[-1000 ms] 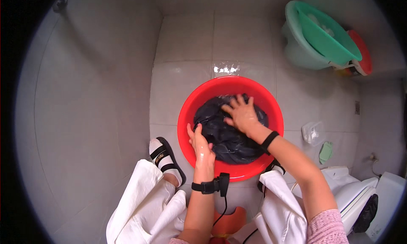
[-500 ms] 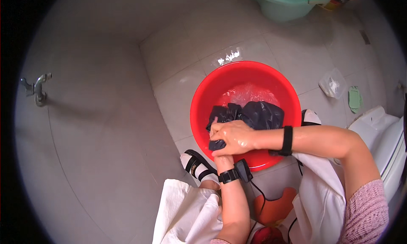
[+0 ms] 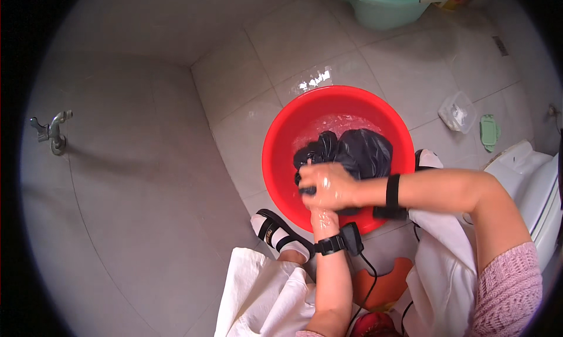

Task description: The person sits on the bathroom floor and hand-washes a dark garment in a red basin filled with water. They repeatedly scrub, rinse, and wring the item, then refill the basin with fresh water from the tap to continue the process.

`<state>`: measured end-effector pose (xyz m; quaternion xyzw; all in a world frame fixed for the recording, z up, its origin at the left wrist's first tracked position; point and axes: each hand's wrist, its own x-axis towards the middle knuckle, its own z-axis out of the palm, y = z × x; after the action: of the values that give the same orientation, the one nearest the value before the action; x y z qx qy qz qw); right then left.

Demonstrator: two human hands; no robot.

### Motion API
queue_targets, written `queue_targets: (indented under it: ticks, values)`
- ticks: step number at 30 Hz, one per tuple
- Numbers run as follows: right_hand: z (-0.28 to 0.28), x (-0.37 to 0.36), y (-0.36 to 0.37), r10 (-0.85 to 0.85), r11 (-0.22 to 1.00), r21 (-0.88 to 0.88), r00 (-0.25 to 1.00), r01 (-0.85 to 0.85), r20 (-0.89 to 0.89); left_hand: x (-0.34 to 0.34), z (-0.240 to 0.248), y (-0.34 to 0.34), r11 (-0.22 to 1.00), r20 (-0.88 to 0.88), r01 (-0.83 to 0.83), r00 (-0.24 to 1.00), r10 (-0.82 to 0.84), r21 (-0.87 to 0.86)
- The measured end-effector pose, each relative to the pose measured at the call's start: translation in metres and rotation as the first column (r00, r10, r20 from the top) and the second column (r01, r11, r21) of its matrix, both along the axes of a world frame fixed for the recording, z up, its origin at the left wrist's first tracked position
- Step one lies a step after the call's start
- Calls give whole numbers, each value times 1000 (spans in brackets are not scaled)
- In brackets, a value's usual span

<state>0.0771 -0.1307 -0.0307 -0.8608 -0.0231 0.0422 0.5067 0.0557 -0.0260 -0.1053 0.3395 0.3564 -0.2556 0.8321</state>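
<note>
A red basin (image 3: 278, 123) of soapy water stands on the floor in front of me. In it lies a wet, dark, shiny cloth garment (image 3: 366, 152), bunched up toward the right and near side. My right hand (image 3: 331, 186), wet and somewhat blurred, is closed on a fold of the garment at the basin's near left. Beneath it is my left hand (image 3: 322, 214), reaching up from below; its fingers are mostly covered by the right hand and the cloth, so their grip does not show. Both wrists wear black straps.
A metal tap (image 3: 56, 129) sticks out of the left wall. Pale green tubs (image 3: 384, 12) stand at the far side. To the right are a clear plastic box (image 3: 457, 113), a green soap dish (image 3: 489, 132) and a white toilet (image 3: 522, 179). My sandalled foot (image 3: 278, 234) is beside the basin.
My left forearm and wrist have moved to the right, and my right hand has shifted slightly right with the cloth. The garment's folds have bunched up a little differently.
</note>
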Motion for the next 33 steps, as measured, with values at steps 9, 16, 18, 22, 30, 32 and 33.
queue_targets:
  ticks: [9,16,18,22,30,32,33]
  values:
    - [-28,25,-110,-43,686,-722,996,86,78,64,52,21,936,20,265,961,-277,233]
    - [-93,19,-66,511,541,-656,825,-526,-240,38,-36,43,979,-283,198,943,-175,56]
    - [-111,30,-76,527,462,-738,821,-492,-217,36,-28,32,985,-343,120,937,-73,120]
    - [-121,35,-67,101,565,-740,921,-365,-377,26,-21,13,975,-352,67,936,12,212]
    - [-81,38,-110,320,570,-723,916,-391,-243,41,62,-4,995,-360,61,933,-28,80]
    - [-100,26,-113,195,815,-480,933,-325,-301,42,70,-10,990,-400,123,906,-141,-72]
    - [-102,24,-109,140,859,-421,924,-292,-357,44,59,-7,987,-390,118,908,-150,-105]
